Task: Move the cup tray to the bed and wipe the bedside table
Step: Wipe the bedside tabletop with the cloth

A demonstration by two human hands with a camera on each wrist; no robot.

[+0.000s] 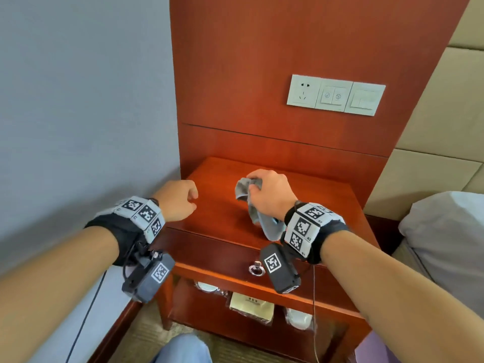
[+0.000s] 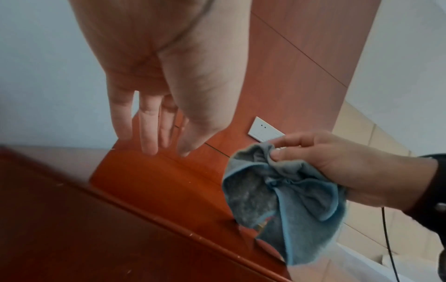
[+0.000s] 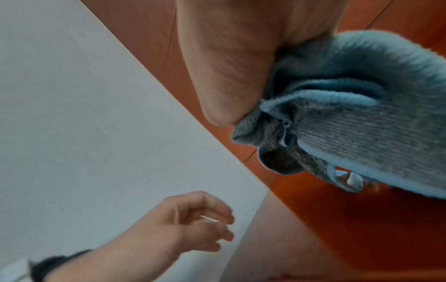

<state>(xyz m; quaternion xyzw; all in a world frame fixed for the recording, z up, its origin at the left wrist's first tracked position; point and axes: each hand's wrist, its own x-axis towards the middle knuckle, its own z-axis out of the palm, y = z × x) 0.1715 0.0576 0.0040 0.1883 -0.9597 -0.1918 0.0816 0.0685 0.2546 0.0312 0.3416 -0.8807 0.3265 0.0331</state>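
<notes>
Hovering at the left edge of the tabletop (image 1: pixel 222 203), the left hand (image 1: pixel 178 200) is unoccupied, fingers (image 2: pixel 149 133) loosely extended and holding nothing. To its right, the right hand (image 1: pixel 269 195) grips a bunched blue-grey cloth (image 1: pixel 251 205), its lower end hanging near the wood. No cup tray appears on the bedside table, so the transfer is judged complete, though the tray itself is out of view; wiping remains. The bed (image 1: pixel 445 231) lies at far right. Wrist markers carry coded patterns only; no legible writing is discernible.
</notes>
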